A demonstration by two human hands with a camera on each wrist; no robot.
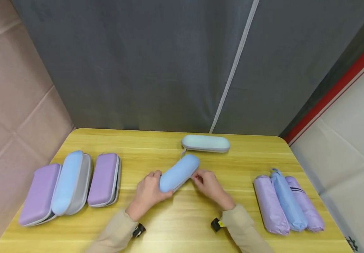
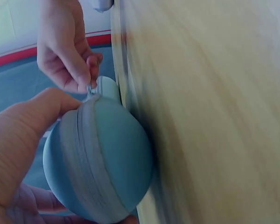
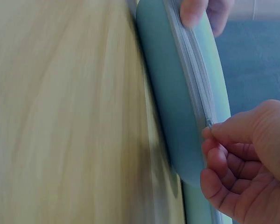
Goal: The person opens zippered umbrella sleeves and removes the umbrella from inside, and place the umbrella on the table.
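A light blue, rounded zip case (image 1: pixel 179 172) lies slantwise near the middle of the table, its grey zipper facing the person. My left hand (image 1: pixel 148 188) grips its near left end, with the thumb on the zipper side. At the far right end, my right hand (image 1: pixel 210 184) pinches the small zipper pull (image 3: pixel 209 123) between thumb and forefinger. The zipper's teeth look closed along the part visible in the right wrist view. Just behind lies a mint zip case (image 1: pixel 205 143), with a small strap at its left end.
To the left stand two purple cases, one outer (image 1: pixel 41 193) and one inner (image 1: pixel 104 179), with a blue and grey case (image 1: pixel 68 186) between them. On the right lie rolled fabric bundles like folded umbrellas: purple (image 1: pixel 272 205), blue (image 1: pixel 287 200) and purple with dark stripes (image 1: pixel 306 205). A grey curtain (image 1: pixel 153 70) hangs behind.
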